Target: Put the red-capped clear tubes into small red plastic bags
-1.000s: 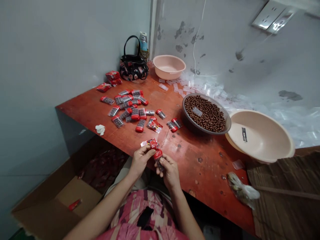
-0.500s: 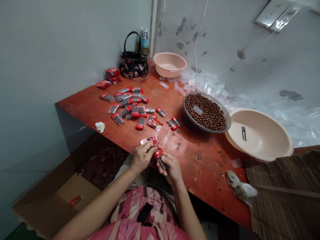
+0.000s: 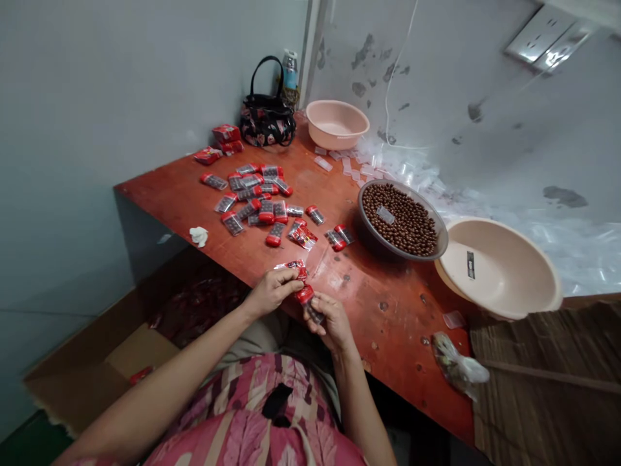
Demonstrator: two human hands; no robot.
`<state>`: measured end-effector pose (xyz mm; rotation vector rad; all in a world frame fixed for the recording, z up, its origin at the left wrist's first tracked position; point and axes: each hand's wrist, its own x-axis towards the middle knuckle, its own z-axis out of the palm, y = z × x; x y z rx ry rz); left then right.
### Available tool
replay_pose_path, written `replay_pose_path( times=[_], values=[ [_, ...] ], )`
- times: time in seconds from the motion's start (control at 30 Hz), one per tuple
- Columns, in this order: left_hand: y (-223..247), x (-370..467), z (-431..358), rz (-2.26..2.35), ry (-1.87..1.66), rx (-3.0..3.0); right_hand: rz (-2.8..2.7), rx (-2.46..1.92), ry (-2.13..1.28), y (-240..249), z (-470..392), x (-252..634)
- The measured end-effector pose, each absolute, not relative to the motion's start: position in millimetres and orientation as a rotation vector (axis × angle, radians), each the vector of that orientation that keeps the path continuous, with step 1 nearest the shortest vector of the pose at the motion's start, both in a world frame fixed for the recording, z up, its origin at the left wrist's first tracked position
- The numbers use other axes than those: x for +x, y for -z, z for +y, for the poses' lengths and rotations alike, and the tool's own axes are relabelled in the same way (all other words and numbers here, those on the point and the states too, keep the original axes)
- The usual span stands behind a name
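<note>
My right hand [image 3: 332, 320] is wrapped round a small clear box with a red cap [image 3: 306, 295], dark balls showing inside it; the cap points up and left. My left hand [image 3: 272, 291] is closed in a pinch just above that cap, its thumb and fingertips pressed together. Whatever lies between them is hidden. Right behind the left fingertips, a red printed packet [image 3: 292, 265] lies near the table's front edge. Farther back are another red packet [image 3: 303, 236] and a pair of filled, red-capped boxes [image 3: 340, 237].
Several filled boxes [image 3: 252, 191] are scattered at left on the red table [image 3: 160, 188]. A grey basin of brown balls [image 3: 402, 217] stands right of centre, beside a cream basin [image 3: 509, 272]. Clear plastic pieces are heaped along the wall. Cardboard [image 3: 548, 382] covers the right corner.
My left fingertips have drawn slightly away from the red cap, up and left. My right hand keeps its hold on the box. The whole view has shifted a little.
</note>
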<state>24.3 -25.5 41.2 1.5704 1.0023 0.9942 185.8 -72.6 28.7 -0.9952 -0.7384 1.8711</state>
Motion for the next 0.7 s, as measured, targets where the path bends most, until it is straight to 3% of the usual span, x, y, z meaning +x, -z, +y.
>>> replay_pose_path(
  times=[0.23,0.5,0.6,0.7],
  values=[
    [-27,31,-33,0.915,-0.983,1.257,-0.682,-0.93,-1.946,-26,-73,185],
    [-29,39,-31,0.959,-1.254,0.659,-0.818,-0.972,-1.887,-27,-75,183],
    [-41,37,-30,0.904,-1.273,0.53,-1.022,-1.161,-1.606,-28,-78,194],
    [-49,38,-33,0.836,-1.223,0.541,-1.351,-1.456,-1.022,-28,-73,211]
  ],
)
